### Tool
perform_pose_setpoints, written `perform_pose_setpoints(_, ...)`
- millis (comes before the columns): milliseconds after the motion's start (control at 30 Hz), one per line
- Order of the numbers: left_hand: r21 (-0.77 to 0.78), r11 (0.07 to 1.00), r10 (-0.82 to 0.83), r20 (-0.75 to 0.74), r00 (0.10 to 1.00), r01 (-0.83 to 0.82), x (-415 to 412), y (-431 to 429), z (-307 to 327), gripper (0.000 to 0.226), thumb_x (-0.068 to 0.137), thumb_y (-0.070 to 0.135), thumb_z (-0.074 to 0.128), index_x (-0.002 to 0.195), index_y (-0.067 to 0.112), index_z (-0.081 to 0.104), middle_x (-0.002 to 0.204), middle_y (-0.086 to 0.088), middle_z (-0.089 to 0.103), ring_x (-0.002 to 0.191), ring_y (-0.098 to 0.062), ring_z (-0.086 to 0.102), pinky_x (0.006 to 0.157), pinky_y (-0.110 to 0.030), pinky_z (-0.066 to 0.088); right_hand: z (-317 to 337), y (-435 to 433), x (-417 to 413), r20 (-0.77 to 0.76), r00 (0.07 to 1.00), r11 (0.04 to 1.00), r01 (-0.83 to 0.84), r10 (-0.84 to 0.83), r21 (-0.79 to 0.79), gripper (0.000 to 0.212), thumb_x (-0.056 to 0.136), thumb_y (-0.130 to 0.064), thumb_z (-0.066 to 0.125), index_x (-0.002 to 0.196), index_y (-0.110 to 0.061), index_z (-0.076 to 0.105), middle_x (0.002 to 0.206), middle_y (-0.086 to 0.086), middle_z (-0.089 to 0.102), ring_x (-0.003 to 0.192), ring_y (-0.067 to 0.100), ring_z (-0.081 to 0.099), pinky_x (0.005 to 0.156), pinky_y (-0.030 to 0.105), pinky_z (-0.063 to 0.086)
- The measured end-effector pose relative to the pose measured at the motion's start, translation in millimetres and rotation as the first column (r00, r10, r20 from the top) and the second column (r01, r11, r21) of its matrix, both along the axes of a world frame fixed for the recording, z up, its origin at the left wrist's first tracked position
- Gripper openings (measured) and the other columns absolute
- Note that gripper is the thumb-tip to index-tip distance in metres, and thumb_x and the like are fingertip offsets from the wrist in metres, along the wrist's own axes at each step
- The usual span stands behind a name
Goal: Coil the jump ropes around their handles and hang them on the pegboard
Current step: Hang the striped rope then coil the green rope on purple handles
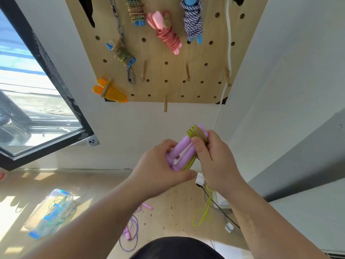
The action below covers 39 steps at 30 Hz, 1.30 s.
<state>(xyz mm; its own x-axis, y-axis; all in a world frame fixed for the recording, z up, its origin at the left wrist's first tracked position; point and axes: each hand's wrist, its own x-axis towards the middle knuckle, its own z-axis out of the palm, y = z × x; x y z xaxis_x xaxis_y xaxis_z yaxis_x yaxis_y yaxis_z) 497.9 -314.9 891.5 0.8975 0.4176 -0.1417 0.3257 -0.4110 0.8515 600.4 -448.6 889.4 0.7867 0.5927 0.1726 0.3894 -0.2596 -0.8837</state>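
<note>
below the pegboard (155, 71), fingers of the left hand (164, 165) curl round 2 lilac handles (180, 152); the right hand (214, 161) pinches the yellow-green rope (194, 132) coiled on them. a loose tail (204, 214) hangs down, so easing that pinch could unwind the coils.

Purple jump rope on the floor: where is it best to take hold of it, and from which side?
Probably at the pink handle nearer the wall, from above, fingers across its short width. It lies flat on the floor, apart from the loose loops, and looks rigid; the thin cord is slack.
</note>
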Motion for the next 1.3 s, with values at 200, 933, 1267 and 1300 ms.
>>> perform_pose_setpoints(200,0.621,0.782,-0.032,0.121,0.992,-0.05,3.8,-9.3,-25.7,0.057,0.074,0.019,0.069,0.123,0.021,0.041,0.103,0.003,0.053,0.09,-0.025,0.056,0.075,-0.038,0.05,-2.9,9.6,-0.9,-0.069,0.996,0.999,0.049,-0.049,0.005,0.019,0.105,-0.038,0.048,0.091,-0.027,0.056,0.064,-0.016,0.057,0.058,0.004,0.051,0.058,0.019,0.039)
perform_pose_setpoints(933,-0.911,-0.094,-0.362,0.407,0.839,0.401,-3.3,23.5,-18.2,0.05,0.072,0.007,0.066,0.12,0.003,0.052,0.089,-0.015,0.053,0.072,-0.025,0.053,0.053,-0.024,0.049,17.7,-10.1,11.7,-0.314,0.848,0.898,-0.358,0.427,0.255,0.032,0.092,-0.037,0.061,0.112,-0.012,0.058,0.053,-0.012,0.048,0.051,0.007,0.032,0.05,0.021,0.029)
perform_pose_setpoints(1267,-0.474,0.88,0.019,0.099,0.995,0.03,3.7,22.2,-10.8,0.046,0.071,0.029,0.08,0.114,0.017,0.07,0.105,-0.016,0.074,0.098,-0.028,0.071,0.085,-0.043,0.055,8.3,0.7,4.4,-0.423,0.894,0.974,-0.051,0.144,0.223,0.016,0.1,-0.029,0.057,0.087,-0.02,0.06,0.056,-0.008,0.038,0.05,0.009,0.03,0.048,0.022,0.028)
perform_pose_setpoints(1300,-0.332,0.943,0.077,0.12,0.99,-0.034,2.2,16.0,-8.5,0.055,0.067,0.037,0.084,0.118,0.028,0.065,0.104,-0.005,0.074,0.098,-0.021,0.071,0.086,-0.038,0.057,6.7,2.8,3.7,-0.426,0.899,0.978,-0.015,0.105,0.209,0.016,0.101,-0.029,0.057,0.089,-0.021,0.061,0.056,-0.009,0.039,0.05,0.008,0.031,0.049,0.021,0.029)
